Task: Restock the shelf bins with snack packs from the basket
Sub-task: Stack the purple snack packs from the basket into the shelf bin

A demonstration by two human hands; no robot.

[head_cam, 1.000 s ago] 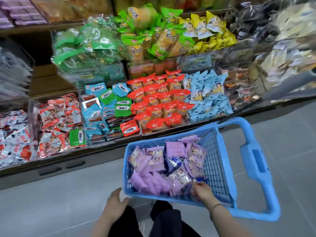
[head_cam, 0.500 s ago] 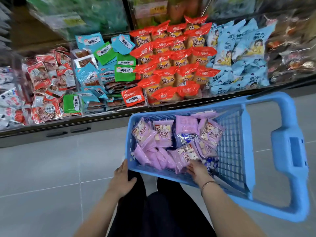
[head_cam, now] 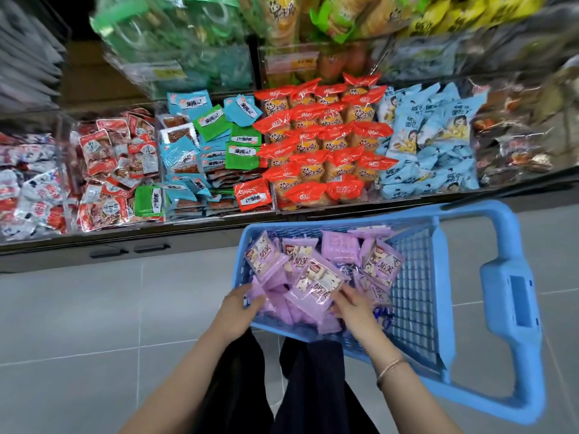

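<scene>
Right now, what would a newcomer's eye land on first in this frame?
The bright blue plastic basket at lower right stands out, heaped with purple snack packs. The left hand and right hand both reach into that pile at its near edge. Behind the basket, rows of orange-red snack packs fill a middle shelf bin.

Basket (head_cam: 438, 277) top open; shelf bins (head_cam: 203, 216) seemingly full.
</scene>
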